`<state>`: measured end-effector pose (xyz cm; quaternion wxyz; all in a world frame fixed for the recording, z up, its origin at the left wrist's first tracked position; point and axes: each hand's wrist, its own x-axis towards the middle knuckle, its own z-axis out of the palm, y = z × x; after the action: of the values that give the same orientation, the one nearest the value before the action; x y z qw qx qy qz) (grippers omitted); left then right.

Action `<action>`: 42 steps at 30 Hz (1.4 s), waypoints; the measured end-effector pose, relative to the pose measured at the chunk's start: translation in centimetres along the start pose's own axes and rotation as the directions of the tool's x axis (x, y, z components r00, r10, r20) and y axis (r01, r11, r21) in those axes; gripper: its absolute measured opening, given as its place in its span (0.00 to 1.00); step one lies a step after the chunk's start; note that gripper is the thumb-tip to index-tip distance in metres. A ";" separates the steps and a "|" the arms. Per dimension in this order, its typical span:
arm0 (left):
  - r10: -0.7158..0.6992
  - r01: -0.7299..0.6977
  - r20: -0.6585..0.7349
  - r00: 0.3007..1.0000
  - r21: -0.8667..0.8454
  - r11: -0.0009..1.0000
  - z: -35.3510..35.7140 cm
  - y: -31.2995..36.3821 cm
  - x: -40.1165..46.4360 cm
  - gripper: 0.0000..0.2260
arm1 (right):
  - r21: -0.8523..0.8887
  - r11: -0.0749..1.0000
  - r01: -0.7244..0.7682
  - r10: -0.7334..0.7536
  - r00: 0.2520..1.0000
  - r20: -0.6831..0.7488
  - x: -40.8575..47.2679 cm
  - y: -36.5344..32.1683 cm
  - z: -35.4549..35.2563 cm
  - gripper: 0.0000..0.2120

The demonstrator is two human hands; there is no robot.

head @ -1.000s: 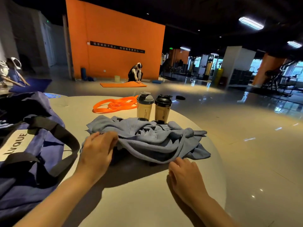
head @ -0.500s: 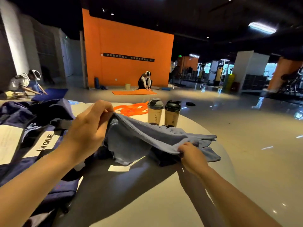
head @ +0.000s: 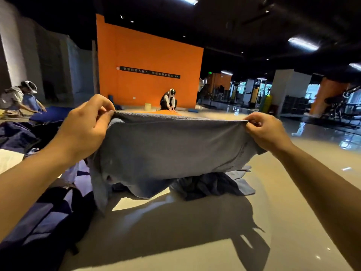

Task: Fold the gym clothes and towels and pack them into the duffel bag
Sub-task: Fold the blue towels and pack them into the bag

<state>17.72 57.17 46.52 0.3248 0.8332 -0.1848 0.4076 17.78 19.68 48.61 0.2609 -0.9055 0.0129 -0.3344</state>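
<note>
A pale, smooth round worktop fills the lower view, with the hard shadow of the cloth and arms falling across it. Above it, a grey-blue terry towel is held stretched in the air: the left hand pinches one top corner between thumb and curled fingers, and the right hand pinches the other, so the top edge runs nearly taut between them while the lower edge hangs down over the worktop. Under the towel lies a crumpled pile of dark blue and grey clothes. At the left edge of the worktop sits a navy and lilac fabric duffel bag. Beyond is a dim gym hall with a glossy grey floor, a dark ceiling with strip lights, and a bright orange wall, before which a person crouches over an orange mat. Another person bends over a blue mat at far left.
</note>
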 end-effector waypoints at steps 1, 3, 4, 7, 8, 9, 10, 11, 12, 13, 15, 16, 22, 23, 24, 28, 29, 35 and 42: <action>-0.006 0.006 0.008 1.000 -0.012 1.000 0.0 0.0 -0.2 0.03 | 0.005 1.000 -0.002 0.002 1.000 -0.022 -0.1 0.2 -0.2 0.10; -0.007 0.009 0.027 1.000 -0.047 0.999 0.3 -0.1 -0.8 0.02 | 0.009 1.000 0.006 -0.005 0.997 -0.075 -0.2 0.4 -0.5 0.11; 0.009 -0.007 0.033 0.999 -0.056 0.998 0.4 -0.1 -1.3 0.02 | 0.002 1.000 0.015 -0.015 0.996 -0.092 -0.2 0.4 -0.6 0.11; 0.111 -0.116 0.090 0.990 0.046 0.992 0.4 0.5 -3.0 0.17 | -0.072 0.997 0.034 -0.042 0.994 -0.105 -0.4 0.7 -0.5 0.11; 0.163 -0.181 0.131 0.978 0.141 0.973 0.3 0.8 -3.5 0.22 | -0.088 0.996 0.033 -0.043 0.992 -0.118 -0.5 0.9 -0.5 0.11; 0.224 -0.265 0.181 0.958 0.250 0.931 0.4 1.0 -3.9 0.26 | -0.087 0.996 0.025 -0.037 0.990 -0.135 -0.5 1.0 -0.6 0.11; 0.273 -0.338 0.225 0.935 0.336 0.879 0.5 0.9 -4.2 0.28 | -0.072 0.997 0.015 -0.026 0.988 -0.151 -0.5 1.2 -0.7 0.11; 0.306 -0.382 0.245 0.920 0.378 0.843 0.7 0.9 -4.3 0.27 | -0.056 0.998 -0.001 -0.008 0.987 -0.160 -0.4 1.4 -0.8 0.11; 0.318 -0.388 0.237 0.918 0.377 0.841 0.8 0.8 -4.2 0.23 | -0.044 0.999 -0.015 0.008 0.987 -0.161 -0.3 1.6 -0.8 0.11; 0.306 -0.362 0.207 0.929 0.345 0.866 0.9 0.8 -3.9 0.18 | -0.039 0.999 -0.026 0.020 0.987 -0.158 -0.3 1.7 -0.9 0.11; 0.232 -0.267 0.175 0.957 0.219 0.938 0.9 0.7 -3.1 0.15 | -0.028 0.999 -0.032 0.027 0.987 -0.159 -0.1 1.8 -0.9 0.11; 0.199 -0.230 0.189 0.962 0.161 0.960 0.8 0.4 -2.8 0.17 | -0.023 0.999 -0.032 0.028 0.985 -0.168 0.0 1.8 -0.9 0.11; -0.127 0.030 0.390 0.912 0.244 0.969 -0.8 -2.1 -0.2 0.14 | 0.074 0.995 -0.062 0.077 0.972 -0.222 0.8 1.8 -1.2 0.12; -0.195 0.056 0.420 0.886 0.322 0.945 -1.3 -2.5 0.3 0.12 | 0.102 0.993 -0.062 0.085 0.969 -0.233 0.8 1.7 -1.2 0.11; -0.247 0.077 0.436 0.865 0.372 0.925 -1.9 -2.8 0.7 0.11 | 0.125 0.990 -0.058 0.087 0.966 -0.244 0.8 1.6 -1.2 0.11; -0.465 0.333 0.461 0.756 0.341 0.879 -3.6 -3.7 2.8 0.05 | 0.133 0.991 0.007 0.027 0.969 -0.245 0.5 0.8 -1.2 0.10; -0.520 0.465 0.468 0.715 0.236 0.853 -4.0 -3.8 3.4 0.02 | 0.123 0.992 0.029 0.001 0.971 -0.239 0.4 0.5 -1.3 0.10; -0.515 0.614 0.350 0.782 -0.574 0.542 -4.2 -0.8 7.4 0.11 | 0.050 0.957 0.285 -0.277 0.953 -0.125 -0.1 -4.1 -2.7 0.09; -0.360 0.388 0.186 0.914 -0.659 0.644 -1.2 1.5 10.3 0.14 | 0.121 0.950 0.289 -0.286 0.957 -0.042 -0.5 -8.1 -4.3 0.08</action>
<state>22.42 56.47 55.89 0.6817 0.6815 -0.1519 0.2187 13.59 24.76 54.95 0.2658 -0.8753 -0.1372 -0.3800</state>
